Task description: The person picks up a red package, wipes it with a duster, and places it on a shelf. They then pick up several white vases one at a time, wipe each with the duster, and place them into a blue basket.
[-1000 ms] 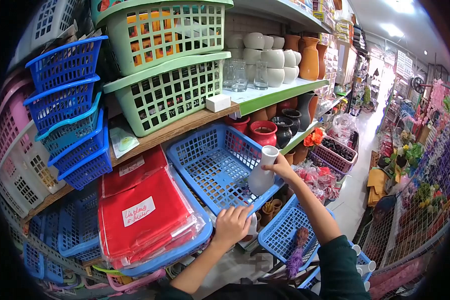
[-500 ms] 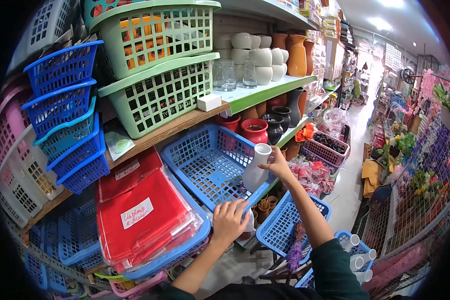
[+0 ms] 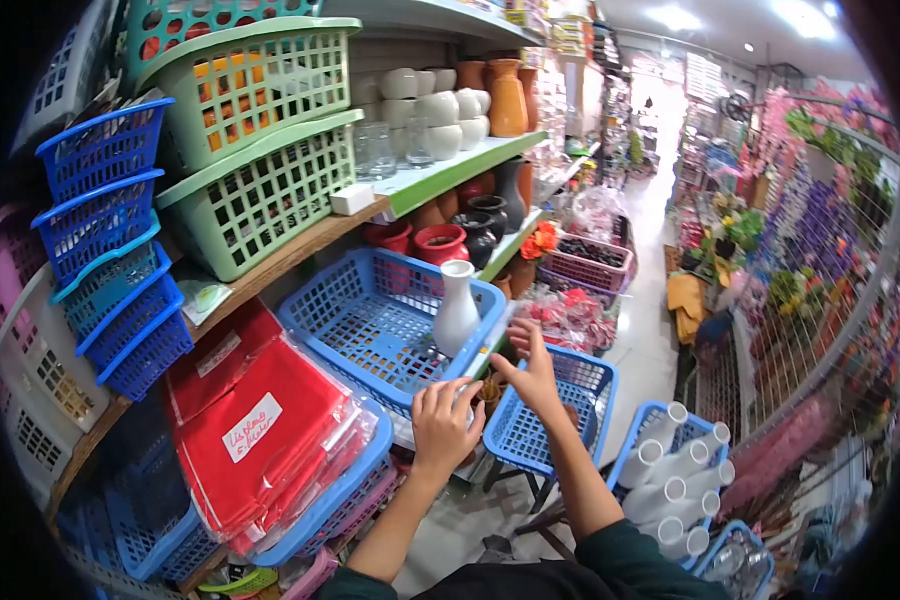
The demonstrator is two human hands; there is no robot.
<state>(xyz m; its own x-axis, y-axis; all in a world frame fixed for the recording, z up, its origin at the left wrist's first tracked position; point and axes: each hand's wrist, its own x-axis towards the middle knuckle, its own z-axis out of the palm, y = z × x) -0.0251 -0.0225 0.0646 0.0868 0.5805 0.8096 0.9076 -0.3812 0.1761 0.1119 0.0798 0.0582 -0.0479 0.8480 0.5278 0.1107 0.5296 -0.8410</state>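
Note:
A white vase (image 3: 455, 312) stands upright inside the blue basket (image 3: 342, 262), near its right end. My right hand (image 3: 530, 368) is in the air just right of that basket, fingers spread and holding nothing. At the basket's front corner is my left hand (image 3: 444, 428), its fingertips right at the rim and its thumb apart from them. Below my right hand sits another blue basket (image 3: 508, 447), with a few small items in it. Several more white vases (image 3: 675, 462) lie slanted in a blue basket at the lower right.
Red plastic-wrapped packets (image 3: 260, 435) lie in a basket to the left. Green baskets (image 3: 260, 205), glasses (image 3: 375, 150) and white pots (image 3: 440, 110) fill the shelf above. Right of the aisle (image 3: 638, 225), a wire rack (image 3: 820, 330) stands near artificial flowers (image 3: 820, 220).
My right hand has let go of the white vase and drawn back from it, opening. The view has turned to the right, bringing more of the white vases in the lower-right basket into sight.

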